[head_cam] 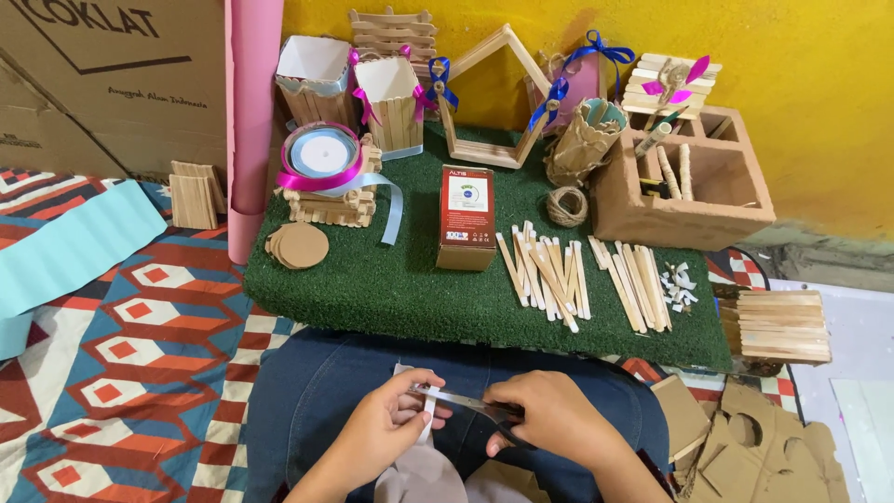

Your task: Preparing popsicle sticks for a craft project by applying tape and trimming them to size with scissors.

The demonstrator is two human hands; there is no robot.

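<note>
Two hands work near, over the lap: the right hand (559, 419) grips scissors (475, 405), the left hand (386, 430) pinches a white strip (429, 414) between the blades. Wooden sticks (545, 270) lie far on the green desk (372, 289).

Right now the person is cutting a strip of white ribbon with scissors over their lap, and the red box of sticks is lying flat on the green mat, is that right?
Not quite. The red box stands upright on the green mat, not flat. The head view shows it. The rest holds: the right hand works the scissors on the white ribbon held by the left hand over the lap.
</note>
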